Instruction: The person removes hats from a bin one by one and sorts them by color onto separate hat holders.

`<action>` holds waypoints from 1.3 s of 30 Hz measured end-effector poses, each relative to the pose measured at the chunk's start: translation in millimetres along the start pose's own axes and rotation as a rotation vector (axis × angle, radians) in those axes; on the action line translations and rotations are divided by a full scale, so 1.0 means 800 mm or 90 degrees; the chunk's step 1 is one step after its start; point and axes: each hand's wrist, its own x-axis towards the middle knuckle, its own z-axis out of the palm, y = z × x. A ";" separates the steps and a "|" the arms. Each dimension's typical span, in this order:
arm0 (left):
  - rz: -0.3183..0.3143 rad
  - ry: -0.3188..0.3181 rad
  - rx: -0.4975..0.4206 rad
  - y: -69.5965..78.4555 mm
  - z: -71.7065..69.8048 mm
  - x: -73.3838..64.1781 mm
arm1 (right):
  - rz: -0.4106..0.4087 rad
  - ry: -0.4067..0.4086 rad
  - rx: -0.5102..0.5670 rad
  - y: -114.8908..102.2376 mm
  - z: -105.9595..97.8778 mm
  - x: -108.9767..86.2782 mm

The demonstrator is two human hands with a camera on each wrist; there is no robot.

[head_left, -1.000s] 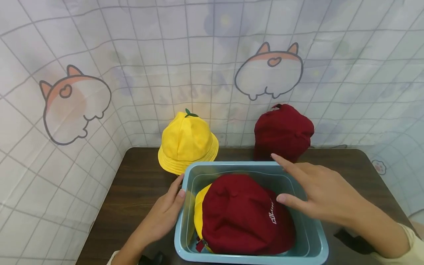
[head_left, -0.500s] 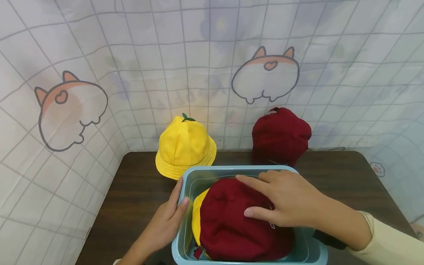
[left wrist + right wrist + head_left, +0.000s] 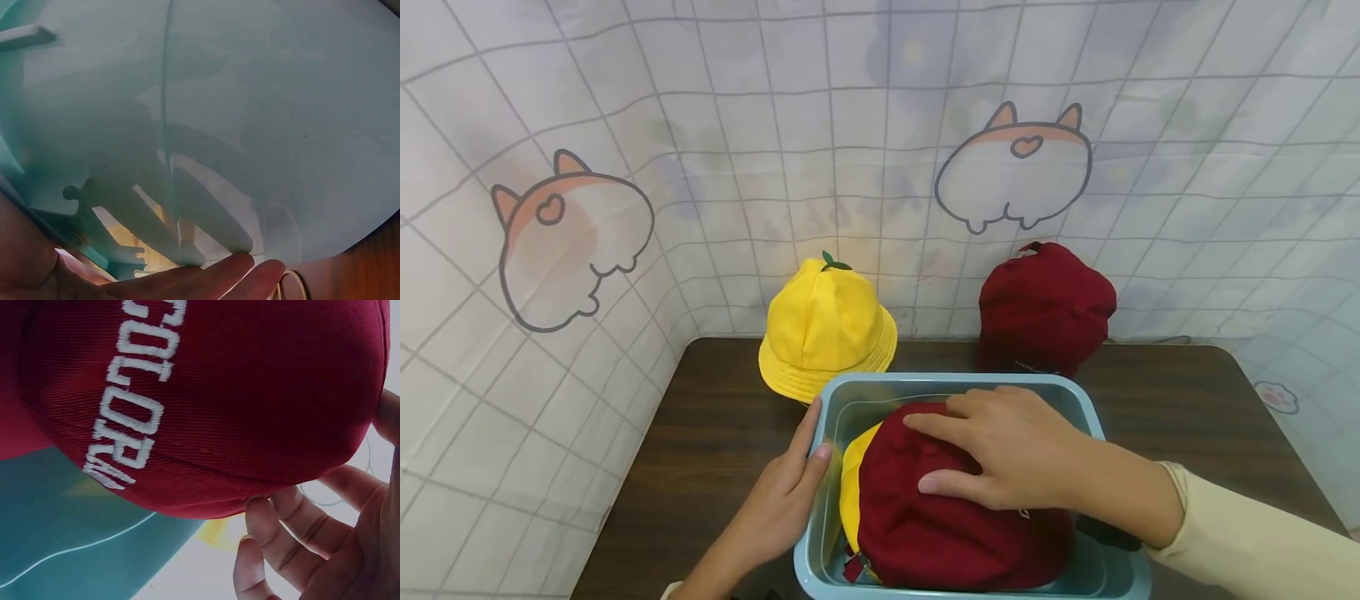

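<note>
In the head view, a light-blue plastic bin (image 3: 977, 380) stands at the table's front. My left hand (image 3: 775, 500) grips its left side, thumb over the rim and fingers along the outside; the left wrist view shows those fingers against the bin wall (image 3: 250, 94). Inside lies a dark-red baseball cap (image 3: 940, 542) with white lettering, over a yellow hat (image 3: 852, 479) that is mostly hidden. Spread over the red cap's crown, my right hand (image 3: 1015, 450) rests with thumb and index finger nearly straight. Up close, its fingertips touch the cap (image 3: 269, 406) along the crown's edge.
Behind the bin, a yellow bucket hat (image 3: 827, 325) with a green sprout sits at back left. Another dark-red cap (image 3: 1045, 308) stands at back right, near the wall. The dark wooden table (image 3: 700, 433) meets a gridded curtain (image 3: 880, 167) with cartoon prints.
My right hand has come in from above the bin's right side, moving left and down onto the red cap. The left hand has kept its hold on the bin.
</note>
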 end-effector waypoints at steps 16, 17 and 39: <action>-0.010 -0.013 -0.022 0.001 -0.001 0.000 | -0.085 0.036 -0.004 -0.004 0.000 0.015; -0.010 -0.013 -0.021 0.001 -0.001 0.000 | -0.085 0.033 -0.008 -0.004 0.000 0.015; 0.002 -0.018 -0.026 -0.002 0.002 0.001 | -0.097 0.142 -0.023 0.006 -0.019 -0.008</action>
